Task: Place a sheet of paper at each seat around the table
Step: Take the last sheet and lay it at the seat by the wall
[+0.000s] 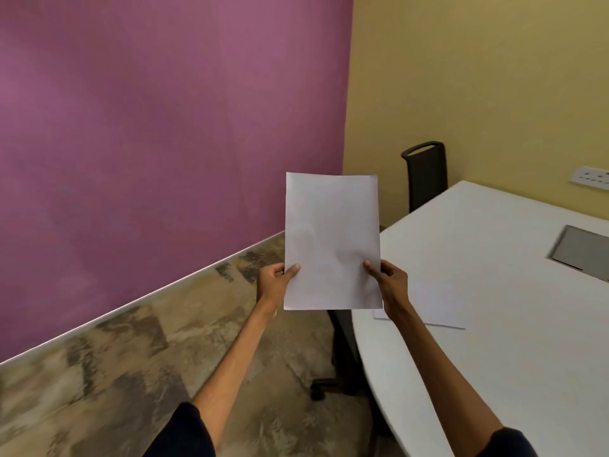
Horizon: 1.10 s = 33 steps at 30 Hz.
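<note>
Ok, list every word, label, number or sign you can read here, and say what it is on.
None can be read.
held paper: the side facing the camera is blank.
sheet on the table: no print shows.
wall socket plate: any markings are too small and blurred to read.

Both hands (333, 285) raised — (thumbs forward) pinching

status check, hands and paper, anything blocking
Left hand and right hand both gripping held paper, upright, off the table. One sheet already laid near the edge. Far chair seat unserved. Nothing blocking.
</note>
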Tool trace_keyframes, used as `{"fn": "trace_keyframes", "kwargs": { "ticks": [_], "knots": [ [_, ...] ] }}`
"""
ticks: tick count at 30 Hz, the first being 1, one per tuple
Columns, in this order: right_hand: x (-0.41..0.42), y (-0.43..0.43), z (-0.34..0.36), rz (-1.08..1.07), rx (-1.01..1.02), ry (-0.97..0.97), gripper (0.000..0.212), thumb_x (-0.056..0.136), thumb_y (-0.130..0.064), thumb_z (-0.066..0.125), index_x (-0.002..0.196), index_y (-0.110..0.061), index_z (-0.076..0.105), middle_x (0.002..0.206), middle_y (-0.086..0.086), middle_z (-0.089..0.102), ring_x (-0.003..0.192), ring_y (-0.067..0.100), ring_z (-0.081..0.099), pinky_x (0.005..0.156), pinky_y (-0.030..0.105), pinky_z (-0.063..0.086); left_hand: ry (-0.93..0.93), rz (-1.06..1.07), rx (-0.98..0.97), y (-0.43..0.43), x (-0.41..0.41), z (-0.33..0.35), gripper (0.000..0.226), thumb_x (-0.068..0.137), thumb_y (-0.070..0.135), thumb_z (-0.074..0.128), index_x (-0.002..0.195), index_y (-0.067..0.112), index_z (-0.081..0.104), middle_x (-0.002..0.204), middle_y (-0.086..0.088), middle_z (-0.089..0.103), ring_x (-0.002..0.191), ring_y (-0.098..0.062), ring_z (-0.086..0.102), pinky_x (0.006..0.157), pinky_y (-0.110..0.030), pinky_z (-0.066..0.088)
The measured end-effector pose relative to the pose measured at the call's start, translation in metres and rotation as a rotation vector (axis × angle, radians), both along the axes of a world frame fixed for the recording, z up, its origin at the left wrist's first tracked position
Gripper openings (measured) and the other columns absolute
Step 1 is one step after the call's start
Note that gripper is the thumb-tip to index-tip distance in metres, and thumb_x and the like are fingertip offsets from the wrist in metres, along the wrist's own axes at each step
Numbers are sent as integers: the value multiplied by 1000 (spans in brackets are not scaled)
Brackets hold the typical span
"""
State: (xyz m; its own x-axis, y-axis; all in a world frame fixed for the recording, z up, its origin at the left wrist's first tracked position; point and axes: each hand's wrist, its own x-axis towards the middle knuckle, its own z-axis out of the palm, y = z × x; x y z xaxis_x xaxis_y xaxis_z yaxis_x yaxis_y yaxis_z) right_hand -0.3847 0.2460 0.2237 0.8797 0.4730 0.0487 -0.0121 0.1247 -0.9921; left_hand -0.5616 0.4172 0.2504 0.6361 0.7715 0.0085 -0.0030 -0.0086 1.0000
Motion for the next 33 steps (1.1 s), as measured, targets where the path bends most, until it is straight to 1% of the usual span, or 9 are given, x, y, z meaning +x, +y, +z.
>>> {"fn": "trace_keyframes", "kwargs": {
  "ticks": [5, 12, 14, 17, 20, 22, 25, 30, 33],
  "knots": [
    [-46, 66, 15, 90, 12, -34, 5, 83, -26, 76, 87, -23, 75, 94, -2, 75, 91, 24, 68, 83, 35, 56, -45, 107, -40, 51, -57, 8, 24, 89, 10, 69, 103, -8, 69, 97, -18, 73, 81, -28, 71, 76, -37, 60],
    [-75, 172, 23, 230, -1, -44, 13, 83, -26, 76, 91, -15, 75, 95, 4, 75, 90, 27, 69, 84, 40, 58, -87, 273, -58, 126, -105, 10, 27, 88, 10, 70, 107, -9, 69, 100, -17, 72, 84, -27, 71, 72, -30, 61],
    [-75, 203, 20, 274, 6, -30, 18, 83, -27, 76, 93, -12, 75, 97, 5, 75, 92, 29, 70, 85, 42, 58, -76, 295, -55, 153, -109, 7, 24, 88, 11, 69, 104, -8, 69, 97, -14, 73, 78, -17, 71, 67, -23, 59],
    [-66, 249, 17, 313, 12, -14, 21, 83, -26, 76, 94, -8, 75, 99, 8, 75, 93, 33, 69, 86, 45, 58, -56, 319, -61, 195, -105, 3, 16, 88, 12, 70, 94, -2, 71, 84, -2, 75, 70, -7, 70, 65, -18, 57],
    [-53, 290, 15, 321, 12, 0, 13, 83, -27, 76, 88, -15, 75, 89, 0, 76, 84, 24, 69, 78, 36, 60, -30, 334, -50, 231, -93, 1, 13, 88, 14, 71, 78, 5, 69, 66, 10, 72, 58, 0, 65, 54, -12, 51],
    [-44, 313, 13, 318, 9, 10, 10, 83, -26, 76, 85, -16, 75, 84, -3, 76, 80, 21, 69, 74, 34, 59, -11, 347, -62, 254, -84, -3, 15, 88, 14, 71, 83, 0, 71, 77, -1, 75, 68, -11, 67, 66, -23, 56],
    [-26, 342, 11, 331, 8, 17, 11, 83, -25, 76, 84, -14, 74, 83, 1, 74, 78, 22, 64, 77, 39, 56, -6, 350, -59, 285, -66, -5, 24, 88, 15, 71, 93, -8, 69, 89, -16, 70, 80, -23, 61, 78, -39, 52],
    [3, 383, 2, 300, -12, 51, 14, 84, -22, 75, 87, -8, 74, 92, 14, 72, 82, 26, 63, 85, 48, 55, 3, 347, -67, 327, -34, -14, 22, 88, 14, 70, 97, -6, 69, 93, -16, 70, 85, -26, 63, 85, -44, 53],
    [20, 407, -10, 268, -21, 85, 12, 83, -21, 76, 89, -10, 73, 97, 12, 74, 86, 27, 66, 86, 46, 56, 12, 335, -86, 356, -12, -19, 18, 89, 13, 69, 98, -3, 70, 91, -10, 73, 83, -22, 69, 79, -32, 59]
  ]
}}
